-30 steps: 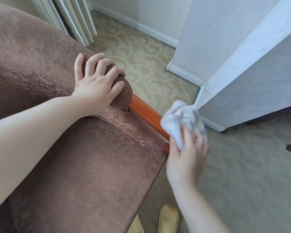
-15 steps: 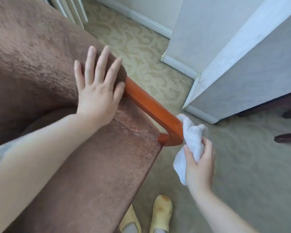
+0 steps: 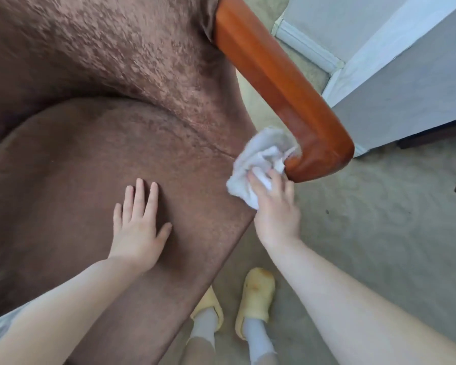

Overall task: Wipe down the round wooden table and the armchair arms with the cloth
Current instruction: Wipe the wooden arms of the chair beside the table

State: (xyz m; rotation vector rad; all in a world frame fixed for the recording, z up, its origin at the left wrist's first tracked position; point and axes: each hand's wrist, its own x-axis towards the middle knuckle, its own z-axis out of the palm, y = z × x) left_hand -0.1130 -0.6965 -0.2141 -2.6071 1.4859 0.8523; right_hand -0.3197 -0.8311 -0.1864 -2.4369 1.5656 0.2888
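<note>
Closest to the camera: two yellow slippers [image 3: 256,299] over white socks on the beige carpet [image 3: 379,219], right at the chair's front edge. Moving up, the left hand [image 3: 136,227] lies flat on the brown seat cushion [image 3: 77,180], fingers straight, holding nothing, looks like it's just bracing.

The right hand [image 3: 275,206] has the white cloth [image 3: 258,159] bunched up, its grip curled around the wad and pushing it against the inner side of the front bend of the wooden armchair arm [image 3: 274,75], where the arm turns down toward the seat.

Handling-wise I'd say the cloth is light, soft and floppy, so wadding it in the palm like this makes sense, otherwise the loose corners just drag. The wood looks glossy and hard, probably slick, so the cloth should slide easily, and the chair seems heavy enough not to budge.

Further back there's the fuzzy brown backrest [image 3: 103,48], then a pale wall corner with white baseboard [image 3: 308,48]. The round table isn't in view. No brands, labels or writing anywhere that I can read.
</note>
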